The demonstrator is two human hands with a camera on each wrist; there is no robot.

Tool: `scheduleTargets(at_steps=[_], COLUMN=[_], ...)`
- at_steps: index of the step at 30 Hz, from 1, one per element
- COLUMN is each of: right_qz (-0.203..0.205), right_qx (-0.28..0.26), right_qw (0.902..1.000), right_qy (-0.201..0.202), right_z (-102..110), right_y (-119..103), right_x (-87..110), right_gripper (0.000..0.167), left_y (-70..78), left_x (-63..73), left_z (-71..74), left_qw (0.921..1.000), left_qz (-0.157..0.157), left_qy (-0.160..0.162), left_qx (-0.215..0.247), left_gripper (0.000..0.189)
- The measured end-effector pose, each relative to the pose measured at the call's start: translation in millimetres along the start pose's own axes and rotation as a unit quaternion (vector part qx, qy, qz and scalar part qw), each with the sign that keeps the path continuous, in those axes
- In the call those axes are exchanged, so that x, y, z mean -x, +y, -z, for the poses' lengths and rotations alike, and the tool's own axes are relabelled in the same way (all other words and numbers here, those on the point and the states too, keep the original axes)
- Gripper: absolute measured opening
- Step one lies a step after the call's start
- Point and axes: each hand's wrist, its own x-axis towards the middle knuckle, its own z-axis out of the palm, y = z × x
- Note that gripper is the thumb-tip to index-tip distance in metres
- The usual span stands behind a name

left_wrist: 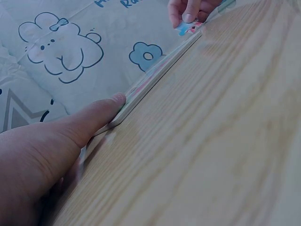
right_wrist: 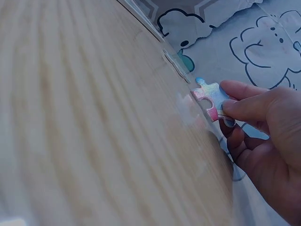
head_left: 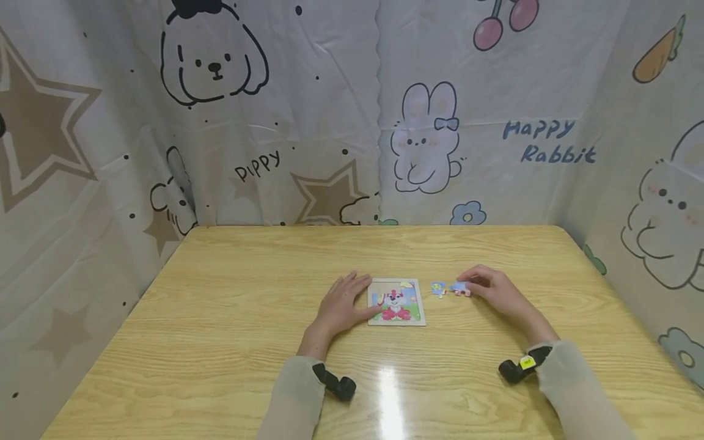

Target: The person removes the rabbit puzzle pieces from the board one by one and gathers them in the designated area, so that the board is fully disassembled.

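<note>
Pinching a jigsaw piece (right_wrist: 216, 95), the right grip (head_left: 497, 294) faces patterned curtains (head_left: 324, 116) across a woodgrain table (head_left: 231, 293), left grip (head_left: 342, 304) splayed.

Table (head_left: 220, 342): wood grain, smooth, pretty glossy
Curtain (head_left: 330, 79): wrinkly, cloth or plastic, can't tell
Puzzle tray (head_left: 421, 305): wood-look rim, smooth
Puzzle piece (right_wrist: 214, 94): smooth printed face, slight sheen
Sleeve (head_left: 294, 394): matt cloth
Wrist camera (head_left: 345, 388): plastic, I'd say

The right hand (right_wrist: 277, 122) hides part of its jigsaw piece (right_wrist: 211, 92). The left wrist view cuts that hand off at the top; the yellow label (head_left: 527, 362) bears perhaps lettering, too small to read.
</note>
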Motion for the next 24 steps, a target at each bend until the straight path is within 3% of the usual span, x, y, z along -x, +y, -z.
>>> scheduleTargets(at_steps=[12,24], right_qz=[-0.012,0.003], right_qx=[0.025,0.036], right_qw=[0.9996,0.9993], right_qy=[-0.005,-0.013], right_z=[0.0,-0.6], right_y=[6.1,7.3], right_x=[-3.7,-6.0], right_gripper=[0.019,0.018], left_y=[-1.3,-1.3], left_x=[-0.2,0.1], left_z=[-0.8,-0.5], left_qw=[1.0000,1.0000], left_qz=[0.000,0.000], left_qy=[0.002,0.000], left_qx=[-0.002,-0.004], left_gripper=[0.078,0.078])
